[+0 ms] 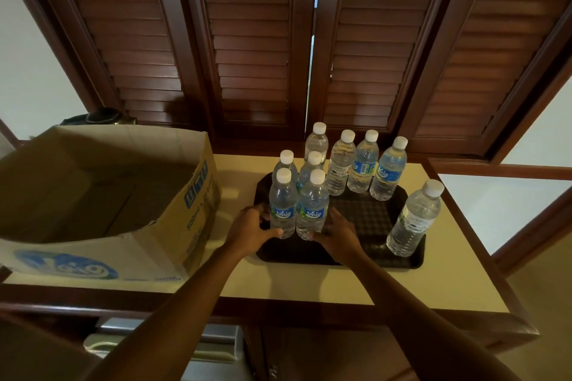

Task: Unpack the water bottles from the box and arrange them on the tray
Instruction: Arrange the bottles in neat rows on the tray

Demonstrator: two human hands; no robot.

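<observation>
A dark tray (365, 219) lies on the cream counter and carries several clear water bottles with white caps, all upright. My left hand (250, 226) wraps the base of the front left bottle (282, 204). Beside it, my right hand (335, 233) holds the base of the front middle bottle (312, 206); the two bottles touch. One bottle (413, 219) stands alone at the tray's front right corner. A row of others (363, 164) lines the tray's far side. The open cardboard box (173, 204) sits to the left; the part of its inside that I see looks empty.
The counter (309, 284) has a wooden edge. Brown louvred shutters (253, 40) close off the wall behind the tray. A dark object (102, 116) stands behind the box. Below the counter's front edge is a metallic appliance (167, 346).
</observation>
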